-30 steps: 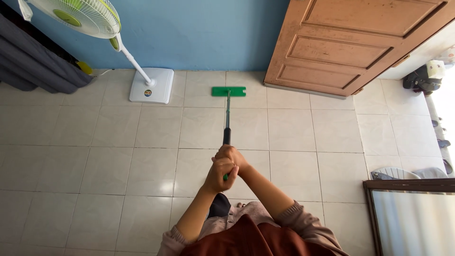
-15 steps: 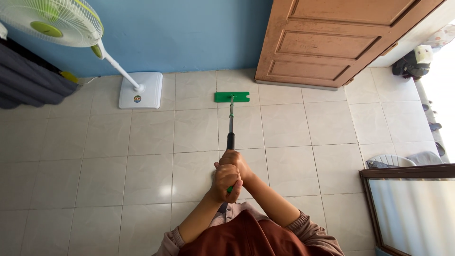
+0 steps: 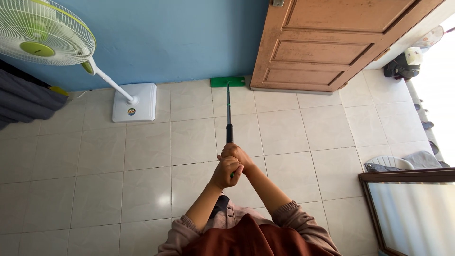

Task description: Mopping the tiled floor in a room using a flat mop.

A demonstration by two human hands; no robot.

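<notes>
A flat mop with a green head (image 3: 228, 81) lies against the foot of the blue wall, next to the door's bottom corner. Its thin handle (image 3: 229, 118), green with a black grip section, runs straight back to me. Both hands clasp the handle's near end: my left hand (image 3: 225, 172) is wrapped around it lower down, and my right hand (image 3: 237, 154) sits just above, fingers closed over the grip. A bit of green handle shows between my fingers.
A white standing fan (image 3: 42, 35) with a square base (image 3: 134, 102) stands at left by the wall. Dark cloth (image 3: 21, 102) hangs at far left. A wooden door (image 3: 327, 45) is open at right. A framed mirror (image 3: 412, 208) leans at lower right. Pale floor tiles (image 3: 118, 156) spread around.
The mop head has slid forward over the tiles, from about one tile short of the wall to touching its foot. My hands stayed clasped on the handle.
</notes>
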